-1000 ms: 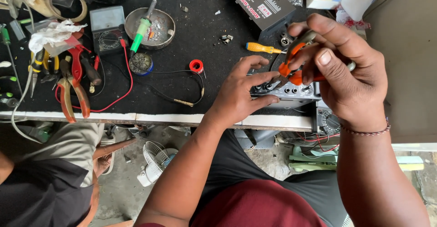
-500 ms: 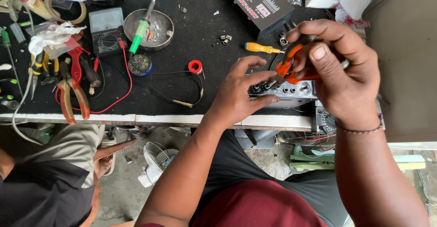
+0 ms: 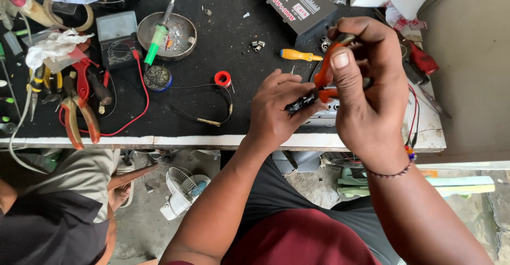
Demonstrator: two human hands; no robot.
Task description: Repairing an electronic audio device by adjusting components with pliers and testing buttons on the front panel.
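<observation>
My right hand (image 3: pixel 366 95) is closed around orange-handled pliers (image 3: pixel 325 73), whose handles stick out between thumb and fingers. My left hand (image 3: pixel 276 111) pinches a small black part (image 3: pixel 302 103) right at the pliers' jaws. Both hands hover over a silver electronic unit (image 3: pixel 328 112) lying on the black workbench (image 3: pixel 212 116) near its front edge. The jaws themselves are hidden by my fingers.
A yellow-handled screwdriver (image 3: pixel 300 55), a red solder spool (image 3: pixel 222 78), a metal bowl (image 3: pixel 183 37) with a green soldering iron (image 3: pixel 158 35), a multimeter (image 3: pixel 117 41) and red pliers (image 3: pixel 79 105) lie on the bench. A black box (image 3: pixel 300 2) sits behind. Another person sits at lower left (image 3: pixel 48 217).
My right hand with the pliers has shifted slightly left and down toward my left hand, which now grips the black part at the jaws.
</observation>
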